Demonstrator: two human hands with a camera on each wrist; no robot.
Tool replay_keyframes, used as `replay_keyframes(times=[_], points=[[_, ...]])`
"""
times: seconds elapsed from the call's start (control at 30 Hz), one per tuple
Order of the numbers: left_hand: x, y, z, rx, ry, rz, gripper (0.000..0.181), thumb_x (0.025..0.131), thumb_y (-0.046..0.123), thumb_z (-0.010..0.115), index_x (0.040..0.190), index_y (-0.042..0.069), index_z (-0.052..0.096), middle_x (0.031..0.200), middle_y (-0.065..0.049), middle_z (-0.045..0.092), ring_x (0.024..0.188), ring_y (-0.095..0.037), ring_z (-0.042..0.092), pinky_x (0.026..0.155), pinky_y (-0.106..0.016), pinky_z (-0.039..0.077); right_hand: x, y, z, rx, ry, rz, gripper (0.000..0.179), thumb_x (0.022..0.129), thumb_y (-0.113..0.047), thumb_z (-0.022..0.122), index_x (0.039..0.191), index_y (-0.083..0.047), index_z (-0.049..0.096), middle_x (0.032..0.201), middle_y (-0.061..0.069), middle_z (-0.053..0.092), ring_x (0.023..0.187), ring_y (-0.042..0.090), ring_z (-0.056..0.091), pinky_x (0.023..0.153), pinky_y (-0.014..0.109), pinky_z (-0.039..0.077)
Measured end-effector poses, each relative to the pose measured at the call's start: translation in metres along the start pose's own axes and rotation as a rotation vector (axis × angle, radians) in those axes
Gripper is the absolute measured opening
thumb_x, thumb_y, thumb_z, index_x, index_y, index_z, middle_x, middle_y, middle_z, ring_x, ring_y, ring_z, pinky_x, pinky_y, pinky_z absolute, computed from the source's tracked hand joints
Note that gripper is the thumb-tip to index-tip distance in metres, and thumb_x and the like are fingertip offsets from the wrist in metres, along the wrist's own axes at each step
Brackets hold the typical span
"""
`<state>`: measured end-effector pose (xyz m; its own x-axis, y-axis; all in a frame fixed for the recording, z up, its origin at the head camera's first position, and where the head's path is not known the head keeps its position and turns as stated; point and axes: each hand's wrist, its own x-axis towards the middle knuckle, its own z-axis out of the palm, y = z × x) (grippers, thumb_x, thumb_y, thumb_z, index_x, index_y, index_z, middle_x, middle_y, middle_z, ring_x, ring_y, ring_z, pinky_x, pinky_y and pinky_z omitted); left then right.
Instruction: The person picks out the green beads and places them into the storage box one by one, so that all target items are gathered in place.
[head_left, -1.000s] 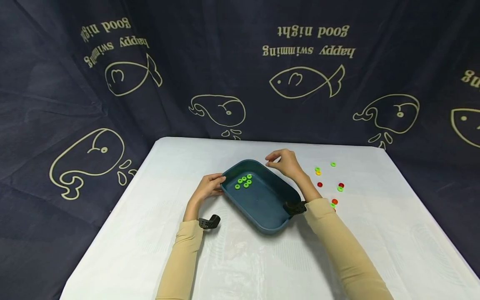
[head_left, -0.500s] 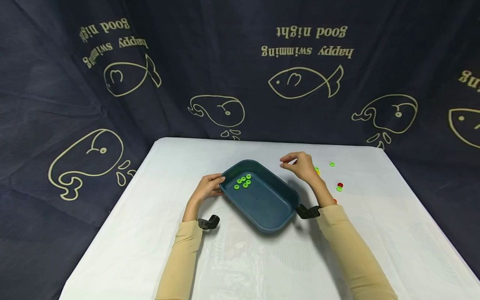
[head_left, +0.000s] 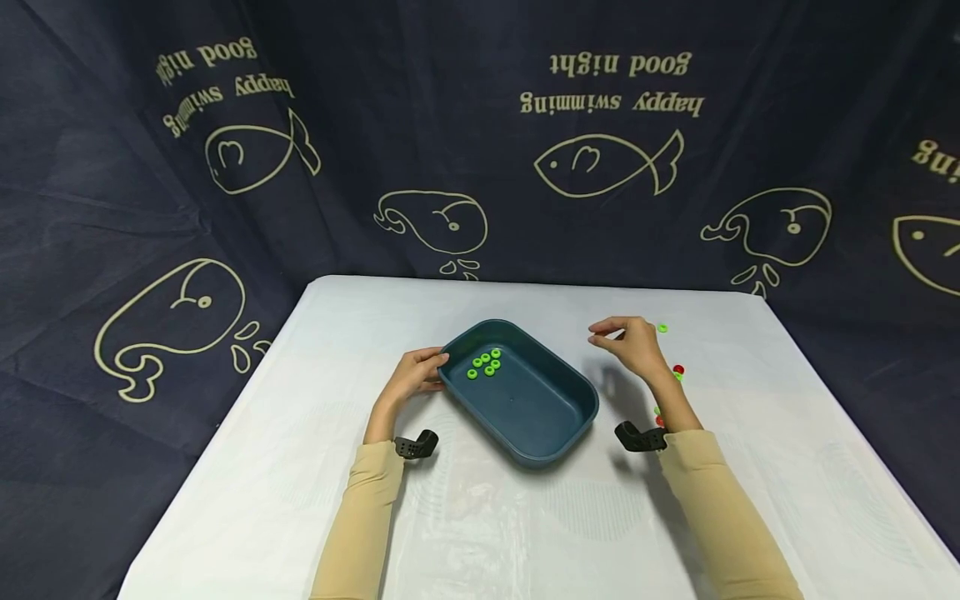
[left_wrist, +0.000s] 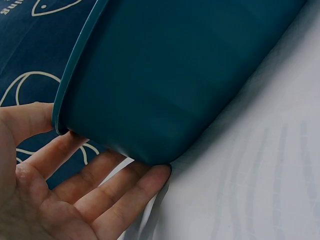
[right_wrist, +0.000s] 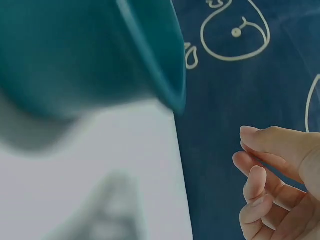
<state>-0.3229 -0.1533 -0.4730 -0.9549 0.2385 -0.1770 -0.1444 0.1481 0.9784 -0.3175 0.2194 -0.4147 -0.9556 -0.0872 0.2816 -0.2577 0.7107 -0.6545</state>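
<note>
Right hand [head_left: 636, 343] raised, loosely curled, fingertips [right_wrist: 253, 136] perhaps apart.

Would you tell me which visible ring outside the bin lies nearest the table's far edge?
The green ring just right of the right hand; in the head view, the other visible loose rings all lie lower.

Head view looks forward and down over the table [head_left: 247, 483]; close wrist views share the bin [left_wrist: 175, 65]: left's upper centre, right's upper left.
</note>
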Motion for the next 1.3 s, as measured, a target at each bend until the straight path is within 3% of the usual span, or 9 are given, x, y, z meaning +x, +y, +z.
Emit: replay_keyframes(times=[0.2, 0.4, 0.63, 0.93, 1.13, 1.3], points=[[-0.001, 0.001, 0.001, 0.000, -0.001, -0.008, 0.051, 0.098, 0.024, 0.051, 0.141, 0.000, 0.040, 0.129, -0.029, 0.054, 0.093, -0.020, 0.069, 0.091, -0.043, 0.055, -0.014, 0.014, -0.011, 0.012, 0.009, 0.056, 0.022, 0.083, -0.014, 0.071, 0.100, 0.000, 0.072, 0.100, 0.022, 0.070, 0.052, 0.001, 0.056, 0.044, 0.017, 0.046], [-0.002, 0.002, 0.001, 0.003, -0.001, 0.005, 0.052, 0.098, 0.024, 0.051, 0.142, 0.000, 0.039, 0.130, -0.029, 0.052, 0.090, -0.017, 0.070, 0.092, -0.045, 0.054, -0.023, 0.025, -0.016, -0.019, 0.015, 0.069, 0.021, 0.084, -0.016, 0.071, 0.100, -0.001, 0.072, 0.101, 0.021, 0.070, 0.052, -0.004, 0.056, 0.049, 0.018, 0.048], [-0.003, 0.005, 0.000, -0.024, -0.024, -0.017, 0.053, 0.097, 0.023, 0.051, 0.143, 0.000, 0.037, 0.133, -0.031, 0.049, 0.100, -0.027, 0.067, 0.097, -0.049, 0.050, -0.032, 0.039, -0.019, -0.052, 0.031, 0.116, 0.023, 0.084, -0.019, 0.071, 0.101, -0.004, 0.073, 0.093, 0.017, 0.073, 0.070, 0.024, 0.068, 0.057, 0.019, 0.050], [-0.020, 0.025, 0.005, -0.025, -0.046, -0.012, 0.052, 0.098, 0.017, 0.049, 0.142, -0.005, 0.035, 0.135, -0.033, 0.045, 0.108, -0.036, 0.063, 0.101, -0.054, 0.045, -0.045, 0.058, -0.030, -0.101, 0.066, 0.150, 0.023, 0.084, -0.019, 0.071, 0.100, -0.003, 0.073, 0.099, 0.018, 0.072, 0.078, 0.023, 0.066, 0.060, 0.018, 0.048], [-0.020, 0.025, 0.005, -0.034, -0.042, -0.025, 0.052, 0.098, 0.018, 0.050, 0.142, -0.004, 0.036, 0.134, -0.033, 0.046, 0.103, -0.030, 0.066, 0.101, -0.053, 0.046, -0.055, 0.071, -0.036, -0.135, 0.107, 0.167, 0.022, 0.083, -0.020, 0.072, 0.097, -0.004, 0.074, 0.091, 0.017, 0.072, 0.071, 0.009, 0.054, 0.059, 0.019, 0.039], [-0.019, 0.024, 0.005, -0.032, -0.046, -0.015, 0.051, 0.098, 0.017, 0.049, 0.141, -0.005, 0.036, 0.134, -0.034, 0.046, 0.111, -0.040, 0.059, 0.101, -0.054, 0.046, -0.062, 0.080, -0.040, -0.136, 0.128, 0.170, 0.022, 0.082, -0.018, 0.072, 0.096, -0.002, 0.074, 0.093, 0.019, 0.072, 0.067, 0.001, 0.054, 0.054, 0.016, 0.041]])
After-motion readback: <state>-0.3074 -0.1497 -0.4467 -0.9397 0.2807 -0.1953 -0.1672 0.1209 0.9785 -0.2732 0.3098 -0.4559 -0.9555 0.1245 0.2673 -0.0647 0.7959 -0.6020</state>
